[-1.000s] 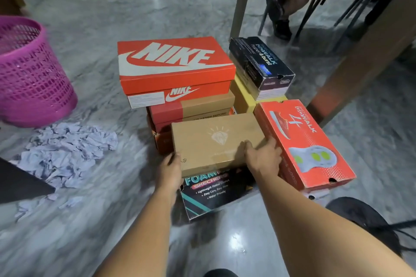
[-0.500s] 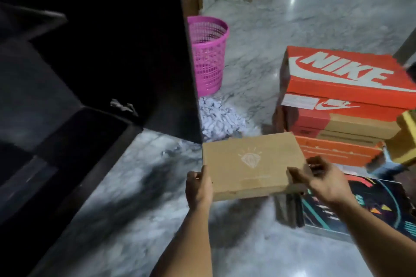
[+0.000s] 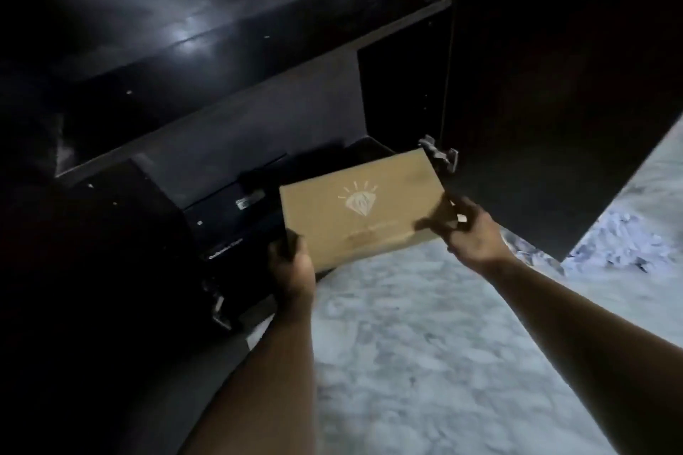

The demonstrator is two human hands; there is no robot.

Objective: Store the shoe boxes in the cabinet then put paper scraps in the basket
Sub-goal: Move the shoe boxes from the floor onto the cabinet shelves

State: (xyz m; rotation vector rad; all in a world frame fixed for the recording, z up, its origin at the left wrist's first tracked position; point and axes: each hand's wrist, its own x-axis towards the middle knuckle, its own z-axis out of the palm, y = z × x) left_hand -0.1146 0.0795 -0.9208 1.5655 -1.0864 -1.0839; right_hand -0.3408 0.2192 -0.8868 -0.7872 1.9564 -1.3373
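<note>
Brown shoe box (image 3: 360, 207), lifted off the stack a second ago, now at the cabinet (image 3: 221, 66) mouth, gripped at both ends by left hand (image 3: 292, 264) and right hand (image 3: 469, 233), first storing underway.

Brown box (image 3: 360, 207) now at cabinet (image 3: 221, 85) bottom opening.

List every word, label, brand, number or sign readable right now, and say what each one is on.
No text can be read.
Brown shoe box: a pale diamond emblem with rays on the lid; a faint line of print below it, too blurred to read.
Dark box in the cabinet: a small pale label and a short line of print on its edge, both too small and dim to read.
</note>
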